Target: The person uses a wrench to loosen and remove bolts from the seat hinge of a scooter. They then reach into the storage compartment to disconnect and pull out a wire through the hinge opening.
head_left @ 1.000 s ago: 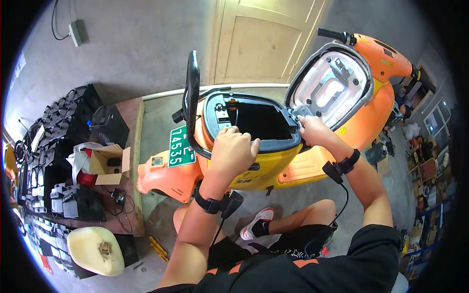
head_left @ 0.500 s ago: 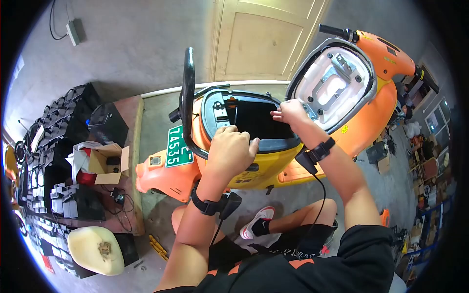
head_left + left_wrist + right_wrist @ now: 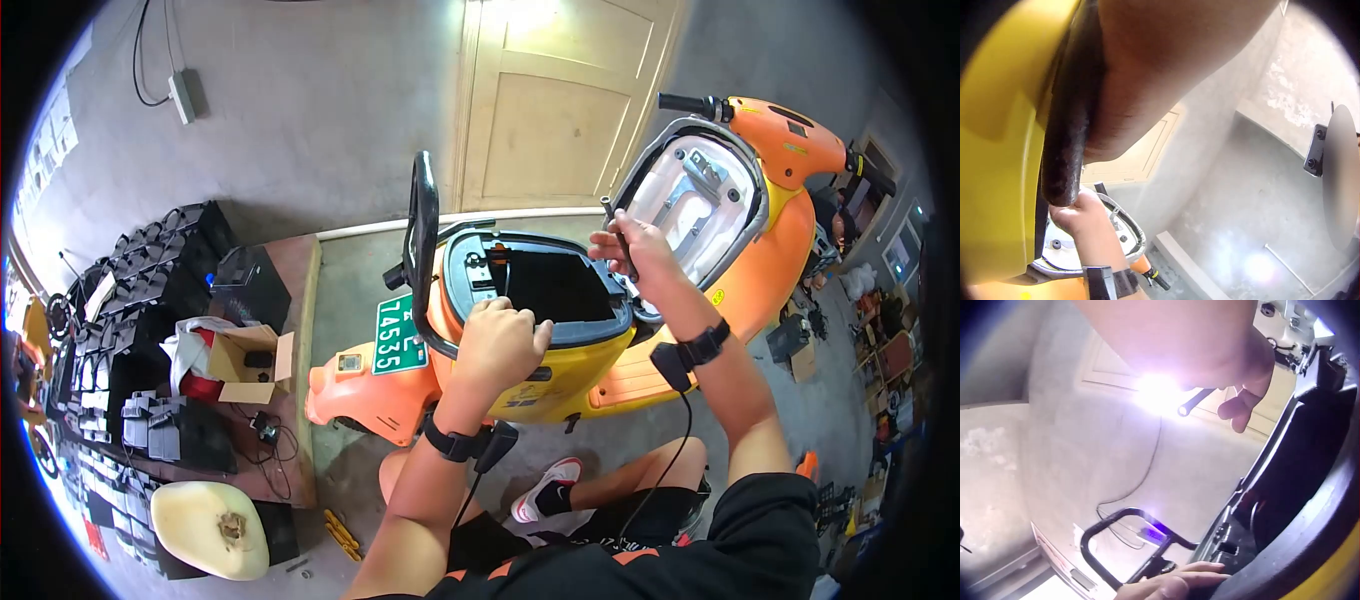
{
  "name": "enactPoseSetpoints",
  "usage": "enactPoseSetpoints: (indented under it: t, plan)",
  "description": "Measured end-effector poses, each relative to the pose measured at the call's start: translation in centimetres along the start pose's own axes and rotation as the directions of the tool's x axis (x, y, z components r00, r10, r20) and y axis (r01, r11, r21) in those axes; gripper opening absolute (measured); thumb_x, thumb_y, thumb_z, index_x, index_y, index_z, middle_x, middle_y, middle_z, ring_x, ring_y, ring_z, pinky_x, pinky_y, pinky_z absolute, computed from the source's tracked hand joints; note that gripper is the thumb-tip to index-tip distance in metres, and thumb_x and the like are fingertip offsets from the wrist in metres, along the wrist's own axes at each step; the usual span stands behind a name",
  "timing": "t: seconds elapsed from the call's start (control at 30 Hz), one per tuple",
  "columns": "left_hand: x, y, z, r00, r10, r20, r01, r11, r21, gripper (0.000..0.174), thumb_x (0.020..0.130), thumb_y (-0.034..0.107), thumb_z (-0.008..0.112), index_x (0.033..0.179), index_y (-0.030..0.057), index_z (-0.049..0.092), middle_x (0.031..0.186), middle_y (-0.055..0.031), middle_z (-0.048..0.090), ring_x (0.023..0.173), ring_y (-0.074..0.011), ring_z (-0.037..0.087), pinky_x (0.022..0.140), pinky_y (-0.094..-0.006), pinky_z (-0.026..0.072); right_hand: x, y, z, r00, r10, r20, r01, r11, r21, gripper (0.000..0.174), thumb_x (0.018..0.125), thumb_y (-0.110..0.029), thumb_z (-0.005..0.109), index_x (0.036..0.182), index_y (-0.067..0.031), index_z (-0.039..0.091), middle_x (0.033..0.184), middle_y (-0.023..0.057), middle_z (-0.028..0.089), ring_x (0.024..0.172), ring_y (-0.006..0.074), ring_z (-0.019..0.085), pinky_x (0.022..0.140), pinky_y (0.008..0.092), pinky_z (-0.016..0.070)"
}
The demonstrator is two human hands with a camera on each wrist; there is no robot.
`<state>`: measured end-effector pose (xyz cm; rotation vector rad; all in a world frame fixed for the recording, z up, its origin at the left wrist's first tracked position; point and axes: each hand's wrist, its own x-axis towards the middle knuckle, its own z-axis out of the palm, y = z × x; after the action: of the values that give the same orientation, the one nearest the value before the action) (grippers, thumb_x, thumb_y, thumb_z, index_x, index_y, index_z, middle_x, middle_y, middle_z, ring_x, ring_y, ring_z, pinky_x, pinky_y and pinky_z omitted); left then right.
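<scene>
An orange and yellow scooter (image 3: 573, 362) stands before me with its seat (image 3: 655, 170) tipped up, underside showing. My left hand (image 3: 497, 345) rests over the near rim of the compartment (image 3: 622, 334) under the seat; the right wrist view shows its fingers fairly straight. Close to that forearm in the left wrist view runs a black bar (image 3: 1071, 131). Above the compartment's right end, my right hand (image 3: 645, 258) holds a dark socket wrench (image 3: 621, 236), hollow end upward, with some fingers spread. The wrench's hollow tip (image 3: 1183, 410) shows in the right wrist view.
A black grab rail (image 3: 424, 200) rises at the scooter's rear above a green plate (image 3: 398, 335). To the left are black battery-like boxes (image 3: 130, 270), an open cardboard box (image 3: 245, 365) and a cream seat-shaped piece (image 3: 205, 535). Yellow-handled pliers (image 3: 342, 535) lie on the floor.
My right hand has left the seat hinge, passed left over the compartment and risen, with the wrench now showing. The left hand stays at the rim. The head view has tilted upward.
</scene>
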<state>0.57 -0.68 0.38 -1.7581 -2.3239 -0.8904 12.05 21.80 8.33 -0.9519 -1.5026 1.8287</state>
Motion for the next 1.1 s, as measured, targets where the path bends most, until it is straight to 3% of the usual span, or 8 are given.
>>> enactPoseSetpoints:
  t: [0.1,0.27,0.33,0.4,0.47,0.53,0.73,1.1]
  plan:
    - [0.0,0.0,0.4,1.0,-0.002,-0.023,0.001,1.0,-0.016,0.042,0.098,0.035,0.058,0.083,0.0015,0.077,0.084,-0.0159,0.073,0.099,-0.0317,0.067,0.097,-0.0449,0.0468,-1.8,-1.0,-2.1,0.941,-0.073,0.33,0.205,0.9,-0.386,0.041,0.108,-0.017,0.051,0.145,-0.0009,0.044,0.1,0.0105,0.07,0.069,0.014,0.069,0.054,0.023,0.0483]
    - [0.0,-0.2,0.8,0.999,0.009,-0.044,-0.009,1.0,0.003,0.042,0.098,0.035,0.058,0.08,0.0013,0.076,0.081,-0.0154,0.073,0.098,-0.0315,0.067,0.098,-0.0447,0.0468,-2.7,-0.4,-4.9,0.971,-0.117,0.207,0.231,0.658,-0.717,0.061,0.103,-0.005,0.048,0.159,-0.0128,0.028,0.1,0.0125,0.069,0.059,0.0147,0.067,0.051,0.026,0.0498]
    - [-0.1,-0.2,0.8,0.999,0.009,-0.045,-0.009,1.0,-0.002,0.042,0.098,0.035,0.058,0.081,0.0012,0.076,0.081,-0.0154,0.073,0.098,-0.0314,0.067,0.098,-0.0447,0.0467,-2.9,-0.1,-5.6,0.959,-0.215,0.183,0.231,0.222,-0.947,0.068,0.098,-0.002,0.05,0.16,-0.0136,0.024,0.097,0.0144,0.071,0.061,0.0195,0.069,0.057,0.0343,0.0553]
    - [0.0,-0.1,0.7,0.999,0.004,-0.048,-0.004,1.0,-0.001,0.042,0.098,0.035,0.058,0.081,0.0011,0.076,0.081,-0.0153,0.073,0.098,-0.0312,0.067,0.098,-0.0447,0.0466,-2.9,0.5,-6.3,0.961,-0.228,0.157,0.195,0.158,-0.968,0.065,0.095,-0.002,0.053,0.156,-0.012,0.035,0.095,0.0195,0.074,0.07,0.0312,0.072,0.07,0.0439,0.0581]
    - [0.0,-0.2,0.6,0.999,0.007,-0.034,-0.008,1.0,-0.009,0.042,0.099,0.034,0.058,0.082,0.0009,0.077,0.081,-0.0154,0.073,0.098,-0.031,0.067,0.098,-0.0447,0.0466,-1.5,1.8,-8.0,0.881,-0.247,0.404,0.371,-0.172,-0.913,0.053,0.093,-0.002,0.055,0.145,-0.0086,0.054,0.097,0.0233,0.073,0.084,0.0401,0.072,0.079,0.0478,0.0567]
    - [0.0,-0.2,0.6,0.999,0.007,-0.033,-0.007,1.0,-0.002,0.042,0.099,0.034,0.058,0.082,0.0009,0.077,0.081,-0.0153,0.073,0.098,-0.0309,0.067,0.098,-0.0446,0.0465,-2.8,1.7,-6.3,0.888,-0.292,0.356,0.34,-0.106,-0.935,0.043,0.091,-0.004,0.057,0.133,-0.0072,0.066,0.1,0.0258,0.072,0.093,0.0443,0.069,0.085,0.0499,0.0546]
    - [0.0,-0.1,0.6,1.0,-0.003,-0.022,0.003,1.0,0.002,0.042,0.099,0.035,0.058,0.082,0.0011,0.077,0.081,-0.0152,0.073,0.098,-0.0308,0.067,0.099,-0.0441,0.0462,-3.7,2.5,-5.2,0.942,-0.23,0.244,0.163,-0.323,-0.932,0.037,0.09,-0.007,0.06,0.125,-0.0124,0.069,0.103,0.0192,0.074,0.099,0.0385,0.072,0.085,0.05,0.0572]
    - [0.1,0.0,0.5,1.0,-0.006,-0.027,0.006,1.0,-0.009,0.04,0.098,0.034,0.059,0.083,0.0008,0.077,0.082,-0.0153,0.073,0.097,-0.0308,0.067,0.099,-0.044,0.0461,-1.6,3.5,-7.1,0.887,-0.122,0.445,0.383,-0.344,-0.858,0.032,0.092,-0.005,0.053,0.119,0.0058,0.067,0.084,0.0223,0.073,0.077,0.0366,0.074,0.073,0.0491,0.0598]
